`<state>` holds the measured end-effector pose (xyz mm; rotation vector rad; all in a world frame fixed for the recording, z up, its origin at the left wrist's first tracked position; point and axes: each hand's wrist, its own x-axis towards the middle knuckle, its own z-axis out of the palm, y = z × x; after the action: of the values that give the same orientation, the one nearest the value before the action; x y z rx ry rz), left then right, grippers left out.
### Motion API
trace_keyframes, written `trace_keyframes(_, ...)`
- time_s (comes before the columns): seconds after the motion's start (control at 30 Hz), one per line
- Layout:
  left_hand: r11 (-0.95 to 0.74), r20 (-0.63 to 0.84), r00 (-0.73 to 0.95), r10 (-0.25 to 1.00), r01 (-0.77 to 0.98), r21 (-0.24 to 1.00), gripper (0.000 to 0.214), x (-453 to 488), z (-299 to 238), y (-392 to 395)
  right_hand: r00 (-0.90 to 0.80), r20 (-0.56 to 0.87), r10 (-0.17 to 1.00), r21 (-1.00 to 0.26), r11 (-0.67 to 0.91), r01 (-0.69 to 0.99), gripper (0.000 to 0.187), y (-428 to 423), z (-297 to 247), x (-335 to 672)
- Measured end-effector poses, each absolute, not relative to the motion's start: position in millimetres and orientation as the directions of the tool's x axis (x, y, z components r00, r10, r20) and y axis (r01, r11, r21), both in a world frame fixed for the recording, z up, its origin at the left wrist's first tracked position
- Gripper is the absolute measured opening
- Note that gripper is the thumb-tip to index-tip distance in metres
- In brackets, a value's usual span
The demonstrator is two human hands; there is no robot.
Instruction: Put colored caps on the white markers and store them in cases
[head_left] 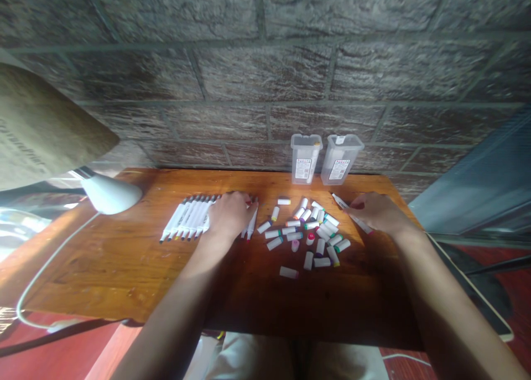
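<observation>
A row of white markers (188,218) lies side by side, uncapped, on the left half of the wooden table. My left hand (232,214) rests over the right end of this row, its fingers curled against the last white markers (252,225); the palm hides several others. On the right, my right hand (371,211) pinches one white marker (362,224), tilted with its dark tip pointing up and left. Between my hands many loose white caps (307,225) with coloured ends are scattered, some standing upright and most on their sides.
Two clear plastic containers (306,159) with labels stand at the back against the brick wall (265,76). A lamp (112,193) with a brown shade and white cord occupies the left side. The table's front edge runs just before my lap.
</observation>
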<state>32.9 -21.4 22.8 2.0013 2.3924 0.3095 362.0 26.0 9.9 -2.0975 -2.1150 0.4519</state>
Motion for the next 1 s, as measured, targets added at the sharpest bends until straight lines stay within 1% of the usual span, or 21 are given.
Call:
trace_keyframes(0.13,0.223,-0.009,-0.223,0.975,0.969,0.104,0.038,39.6,26.5,-23.0,0.002,-0.114,0.993,-0.29,-0.035,0.956,0.029,23.0,16.7,358.3)
trace_keyframes(0.2,0.239,-0.05,-0.236,0.97,0.968,0.079,0.039,43.3,28.5,-23.5,0.008,-0.111,0.994,-0.283,-0.04,0.958,0.032,21.9,20.2,356.6)
trace_keyframes(0.5,0.215,-0.102,-0.21,0.972,0.976,0.04,0.038,50.5,23.4,-22.4,0.023,0.014,1.0,-0.323,-0.017,0.946,0.039,17.6,21.7,353.0)
trace_keyframes(0.6,0.205,-0.094,-0.198,0.976,0.976,0.067,0.036,51.4,23.0,-22.9,0.018,0.057,0.998,-0.331,0.001,0.944,0.04,16.5,21.9,351.8)
trace_keyframes(0.67,0.175,-0.066,-0.166,0.984,0.971,0.16,0.035,50.3,22.9,-23.0,0.015,0.095,0.995,-0.338,0.018,0.941,0.039,16.5,22.2,351.5)
trace_keyframes(0.7,0.147,-0.043,-0.141,0.989,0.959,0.244,0.036,49.1,22.8,-22.7,0.005,0.114,0.993,-0.352,0.036,0.935,0.038,16.4,22.5,351.2)
trace_keyframes(0.77,0.058,0.011,-0.073,0.997,0.873,0.485,0.037,46.6,22.7,-21.9,-0.036,0.145,0.989,-0.417,0.094,0.904,0.036,15.6,23.6,349.5)
trace_keyframes(0.83,-0.032,0.054,-0.012,0.998,0.666,0.745,0.036,45.2,23.1,-21.3,-0.111,0.161,0.981,-0.537,0.182,0.824,0.036,12.6,25.5,344.7)
trace_keyframes(0.87,-0.059,0.058,0.018,0.998,0.532,0.845,0.035,45.3,23.5,-21.3,-0.154,0.161,0.975,-0.614,0.221,0.758,0.036,10.1,26.8,341.0)
trace_keyframes(0.9,-0.071,0.055,0.051,0.997,0.394,0.917,0.035,46.2,24.0,-21.6,-0.195,0.157,0.968,-0.693,0.249,0.676,0.038,6.9,28.2,336.4)
trace_keyframes(0.93,-0.069,0.047,0.089,0.995,0.263,0.962,0.035,47.8,24.6,-22.2,-0.231,0.149,0.962,-0.773,0.259,0.58,0.039,3.3,29.4,331.2)
trace_keyframes(1.0,-0.045,0.035,0.167,0.985,0.057,0.997,0.036,52.3,25.7,-24.2,-0.296,0.103,0.95,-0.894,0.218,0.39,0.038,-4.4,31.2,320.1)
